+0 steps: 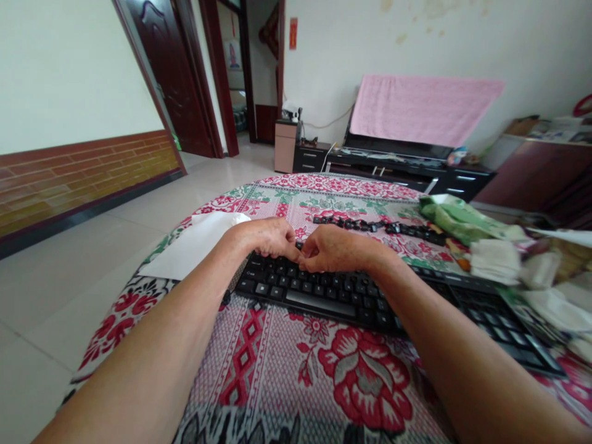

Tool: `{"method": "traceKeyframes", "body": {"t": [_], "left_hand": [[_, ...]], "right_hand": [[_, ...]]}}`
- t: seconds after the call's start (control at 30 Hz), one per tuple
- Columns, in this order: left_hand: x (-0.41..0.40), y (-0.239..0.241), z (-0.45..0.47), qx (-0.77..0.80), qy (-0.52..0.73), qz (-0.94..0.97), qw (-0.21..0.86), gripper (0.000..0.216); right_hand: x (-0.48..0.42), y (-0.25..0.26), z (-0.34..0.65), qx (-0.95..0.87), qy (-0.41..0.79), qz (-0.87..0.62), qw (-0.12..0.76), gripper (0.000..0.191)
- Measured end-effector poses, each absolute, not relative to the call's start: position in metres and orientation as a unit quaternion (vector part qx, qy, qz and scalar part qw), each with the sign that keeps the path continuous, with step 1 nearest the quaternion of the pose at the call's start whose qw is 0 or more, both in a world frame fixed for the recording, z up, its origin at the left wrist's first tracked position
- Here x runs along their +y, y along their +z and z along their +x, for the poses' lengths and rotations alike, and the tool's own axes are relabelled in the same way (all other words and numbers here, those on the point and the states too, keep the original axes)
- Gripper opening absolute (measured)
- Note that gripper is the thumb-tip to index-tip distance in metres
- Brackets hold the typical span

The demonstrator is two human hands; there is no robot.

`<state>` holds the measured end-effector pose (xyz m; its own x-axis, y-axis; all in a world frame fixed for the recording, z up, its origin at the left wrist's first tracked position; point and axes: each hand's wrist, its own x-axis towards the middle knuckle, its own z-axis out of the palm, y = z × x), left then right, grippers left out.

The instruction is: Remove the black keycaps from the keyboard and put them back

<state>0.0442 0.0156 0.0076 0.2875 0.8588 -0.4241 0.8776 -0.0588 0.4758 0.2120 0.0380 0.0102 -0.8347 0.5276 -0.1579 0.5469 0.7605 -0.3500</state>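
Note:
A black keyboard (319,302) lies flat on the patterned tablecloth, its long space bar towards me. Both my hands meet over its upper rows. My left hand (271,237) is closed, thumb and fingertips pressed down at the keys. Against it, my right hand (335,250) is closed too, its thumb and forefinger pinched together. The fingertips touch or nearly touch, and whatever they hold is hidden. Small loose black keycaps (345,223) lie in an uneven row behind the keyboard. My right forearm covers part of the keyboard's right side.
White paper (185,250) lies left of the keyboard. A green plastic bag (467,219) and crumpled white tissues (494,259) crowd the right side. The tablecloth (277,382) covers a rounded table. Beyond stands a low black cabinet (462,184) below a pink cloth (420,111).

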Motion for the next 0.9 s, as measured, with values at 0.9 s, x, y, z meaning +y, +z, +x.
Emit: {"method": "traceKeyframes", "body": {"t": [0.9], "left_hand": [[0.0156,0.0069,0.0388,0.588,-0.015,0.730,0.348,0.045]], "right_hand": [[0.0324,0.0111,0.2134,0.947,-0.195,0.255,0.008,0.019]]}}
